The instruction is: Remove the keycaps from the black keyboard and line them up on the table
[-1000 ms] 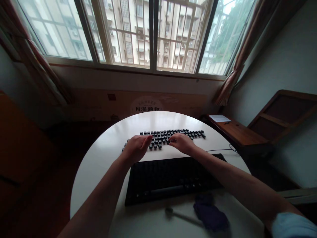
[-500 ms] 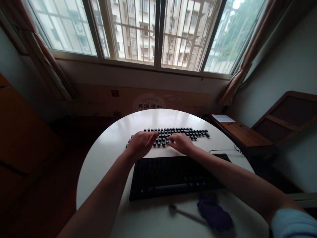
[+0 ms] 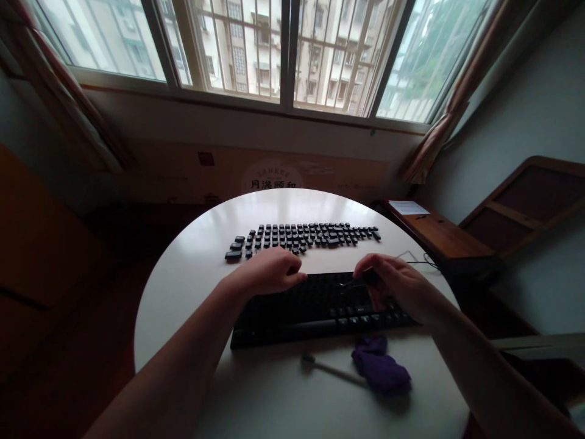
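My right hand [image 3: 393, 281] is over the right half of a black keyboard [image 3: 283, 308], its fingers closed around a thin wire keycap puller [image 3: 348, 284]. The wire end points left, just above the keys; the handle is mostly hidden in the fingers. My left hand [image 3: 276, 271] hovers by the keyboard's back edge with curled fingers and the thumb pointing right. Whatever it may hold is hidden. Rows of loose black keycaps [image 3: 315, 235] lie behind the keyboard. Keys are still seated along its front right part, while much of the left is too dark to make out.
On the round white table [image 3: 173, 317], a toothbrush-like brush [image 3: 336, 369] lies in front of the keyboard, its handle end against a crumpled purple cloth [image 3: 384, 369]. A cable [image 3: 418, 263] runs off to the right. Beyond stands a wooden desk [image 3: 439, 235] with a paper sheet [image 3: 408, 208].
My right hand has left the loose keycaps and come back right over the keyboard, the puller now showing. My left hand has moved slightly toward me, uncovering keycaps. The view has shifted a little.
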Motion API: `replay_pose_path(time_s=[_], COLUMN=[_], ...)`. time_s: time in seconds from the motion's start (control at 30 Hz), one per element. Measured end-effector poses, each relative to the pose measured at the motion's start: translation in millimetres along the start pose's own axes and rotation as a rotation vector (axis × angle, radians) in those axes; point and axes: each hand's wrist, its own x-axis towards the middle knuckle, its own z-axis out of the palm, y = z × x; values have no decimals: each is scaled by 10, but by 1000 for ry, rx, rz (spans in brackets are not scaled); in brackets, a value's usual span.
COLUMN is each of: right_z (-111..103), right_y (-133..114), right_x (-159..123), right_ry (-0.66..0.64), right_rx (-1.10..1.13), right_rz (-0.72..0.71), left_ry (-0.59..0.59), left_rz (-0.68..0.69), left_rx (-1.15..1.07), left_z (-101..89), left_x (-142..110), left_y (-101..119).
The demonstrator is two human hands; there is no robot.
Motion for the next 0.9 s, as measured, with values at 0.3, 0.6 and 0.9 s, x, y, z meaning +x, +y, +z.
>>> replay_pose_path(time_s=[0.3, 0.6, 0.9], right_z=[375, 421, 551], right_y=[452, 532, 407], right_x=[38, 116, -37], right_ry=[96, 80, 44], right_rx=[-68, -100, -680], right_rz=[65, 93, -224], left_ry=[-187, -228, -187], left_rz=[29, -5, -3], left_rx=[16, 6, -17], left_z=[120, 167, 195], left_x=[81, 118, 115], left_y=[277, 282, 264])
